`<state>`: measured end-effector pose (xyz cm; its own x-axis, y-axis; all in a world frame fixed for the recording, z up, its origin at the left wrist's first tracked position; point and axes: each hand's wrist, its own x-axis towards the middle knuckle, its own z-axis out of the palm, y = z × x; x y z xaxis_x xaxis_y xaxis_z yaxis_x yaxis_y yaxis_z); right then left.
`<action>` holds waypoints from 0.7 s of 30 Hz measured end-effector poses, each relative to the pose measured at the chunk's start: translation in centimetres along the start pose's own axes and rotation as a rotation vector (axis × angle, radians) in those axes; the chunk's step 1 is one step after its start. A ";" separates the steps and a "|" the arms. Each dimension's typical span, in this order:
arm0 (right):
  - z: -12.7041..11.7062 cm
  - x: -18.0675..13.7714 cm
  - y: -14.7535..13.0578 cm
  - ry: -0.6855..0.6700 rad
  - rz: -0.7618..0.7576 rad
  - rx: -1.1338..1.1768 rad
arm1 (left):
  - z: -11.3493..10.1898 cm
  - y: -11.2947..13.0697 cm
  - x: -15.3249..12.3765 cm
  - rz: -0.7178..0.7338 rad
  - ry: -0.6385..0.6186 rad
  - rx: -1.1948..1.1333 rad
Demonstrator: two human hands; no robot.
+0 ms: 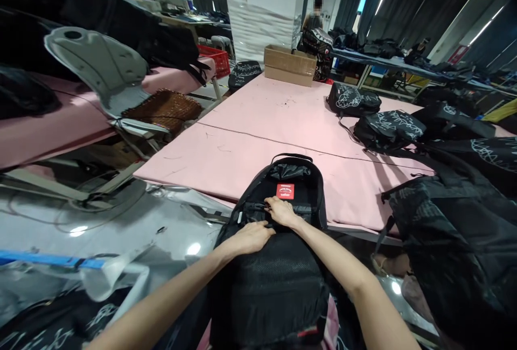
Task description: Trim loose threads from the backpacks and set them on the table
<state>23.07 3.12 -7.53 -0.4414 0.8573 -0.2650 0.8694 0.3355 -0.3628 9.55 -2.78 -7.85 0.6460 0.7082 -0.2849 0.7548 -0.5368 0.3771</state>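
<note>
A black backpack (pixel 270 285) lies open in front of me, its upper end on the edge of the pink-covered table and its lower part towards my body. Inside the opening shows a red label (pixel 285 191); a carry loop stands at the top. My left hand (pixel 254 236) is closed over the edge of the folded-down front panel, its fingertips partly hidden. Just above and to the right, my right hand (pixel 280 212) has its fingers curled on the dark lining below the label. Both hands are close together.
Several black backpacks with white line patterns (pixel 396 125) lie along the table's right side. A cardboard box (pixel 290 65) stands at the far end of the pink table (pixel 250 118). To the left are a grey chair (pixel 99 64) and another pink table. A person (pixel 317 19) is in the background.
</note>
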 end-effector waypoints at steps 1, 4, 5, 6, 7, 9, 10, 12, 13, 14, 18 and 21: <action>0.4 0.1 0.0 -0.007 0.000 -0.012 | 0.2 -0.1 -0.1 -0.004 0.013 0.000; 0.9 -0.1 0.2 -0.008 0.011 -0.041 | 0.9 -0.2 -0.4 0.005 0.056 -0.016; 0.9 -0.2 0.2 -0.007 0.015 -0.049 | 1.1 -0.3 -0.5 0.018 0.082 -0.025; 0.8 -0.3 0.2 -0.008 0.019 -0.055 | 1.3 -0.5 -0.7 0.023 0.131 -0.036; 0.7 -0.4 0.2 -0.010 0.022 -0.061 | 1.5 -0.8 -0.8 -0.010 0.206 -0.044; 0.5 -0.9 0.4 -0.017 0.028 -0.075 | 1.7 -1.6 -1.3 -0.202 0.390 -0.046; 0.4 -1.2 0.6 -0.021 0.031 -0.083 | 1.8 -2.0 -1.5 -0.331 0.468 -0.040; 0.3 -2.0 1.3 -0.035 0.047 -0.102 | 2.0 -2.8 -1.9 -0.541 0.528 -0.022; 0.3 -2.5 1.7 -0.042 0.061 -0.111 | 2.1 -3.1 -2.0 -0.586 0.520 -0.015; 0.3 -2.9 2.2 -0.049 0.079 -0.117 | 2.2 -3.3 -2.0 -0.594 0.500 -0.009; 0.6 -3.9 3.9 -0.060 0.162 -0.121 | 2.4 -3.1 -1.4 -0.511 0.373 0.025; 0.8 -4.2 4.6 -0.068 0.205 -0.109 | 2.5 -2.6 -1.1 -0.396 0.259 0.058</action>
<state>28.76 0.70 -8.84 -0.2644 0.8846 -0.3842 0.9594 0.2007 -0.1981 7.21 -3.29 -10.70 0.2635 0.9505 -0.1650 0.9470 -0.2222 0.2320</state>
